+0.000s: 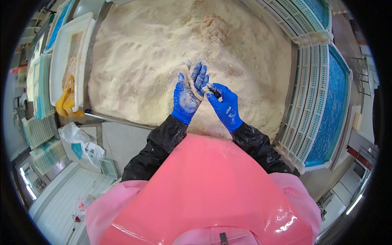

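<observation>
Both my hands wear blue gloves dusted with pale crumbs and meet above a large bed of breadcrumb-like coating (pixel 134 73). My left hand (pixel 186 100) is palm up with its fingers stretched out. A thin, crumb-coated strip (pixel 195 89) lies across that palm, between thumb and fingers; its exact kind is unclear. At the strip's near right end, my right hand (pixel 227 107) pinches it between thumb and fingertips. Farther off, a heap of pale pinkish pieces (pixel 214 28) sits on the crumbs.
A white tray (pixel 87 57) at left holds brownish-pink stuff and a yellow item (pixel 67 100). Stacked perforated white trays with blue mesh (pixel 332 110) line the right. The crumb bed's metal edge (pixel 118 119) runs before me. A plastic bag (pixel 83 143) lies lower left.
</observation>
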A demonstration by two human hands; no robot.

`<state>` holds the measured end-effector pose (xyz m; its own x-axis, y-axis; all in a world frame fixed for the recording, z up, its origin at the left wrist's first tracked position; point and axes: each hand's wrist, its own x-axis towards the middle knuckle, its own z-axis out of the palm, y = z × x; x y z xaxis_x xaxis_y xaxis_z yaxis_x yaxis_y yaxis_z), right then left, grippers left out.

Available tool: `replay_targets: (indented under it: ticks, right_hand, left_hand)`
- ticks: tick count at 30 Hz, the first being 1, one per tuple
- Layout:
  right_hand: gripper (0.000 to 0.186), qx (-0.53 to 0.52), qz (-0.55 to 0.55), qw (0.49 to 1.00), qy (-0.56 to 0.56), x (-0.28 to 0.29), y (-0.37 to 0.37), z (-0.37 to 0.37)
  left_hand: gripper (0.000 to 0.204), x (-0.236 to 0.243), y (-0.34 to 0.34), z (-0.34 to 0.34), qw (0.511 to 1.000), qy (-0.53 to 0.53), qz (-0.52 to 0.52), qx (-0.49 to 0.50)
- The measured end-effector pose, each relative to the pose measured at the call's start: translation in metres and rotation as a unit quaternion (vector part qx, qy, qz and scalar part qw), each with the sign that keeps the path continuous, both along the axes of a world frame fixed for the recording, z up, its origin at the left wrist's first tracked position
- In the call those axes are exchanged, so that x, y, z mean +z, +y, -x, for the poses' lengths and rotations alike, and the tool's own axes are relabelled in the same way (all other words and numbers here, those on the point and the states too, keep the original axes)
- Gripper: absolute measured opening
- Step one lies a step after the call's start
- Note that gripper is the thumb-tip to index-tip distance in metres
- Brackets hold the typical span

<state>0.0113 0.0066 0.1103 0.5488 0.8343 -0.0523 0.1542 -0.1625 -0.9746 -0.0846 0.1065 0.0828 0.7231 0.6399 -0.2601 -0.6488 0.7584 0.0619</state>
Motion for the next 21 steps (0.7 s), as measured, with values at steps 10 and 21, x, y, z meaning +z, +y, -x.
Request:
replay_targets:
  ticks: [10, 21]
  right_hand:
    - [0.024, 0.017, 0.079, 0.982, 0.169, 0.014, -0.027, 0.006]
    - [0.082, -0.007, -0.139, 0.987, -0.08, 0.01, -0.049, -0.022]
  left_hand:
    - [0.055, 0.03, -0.021, -0.014, 0.988, 0.125, -0.091, 0.005]
    - [0.053, 0.046, -0.099, -0.057, 0.916, 0.158, -0.348, -0.125]
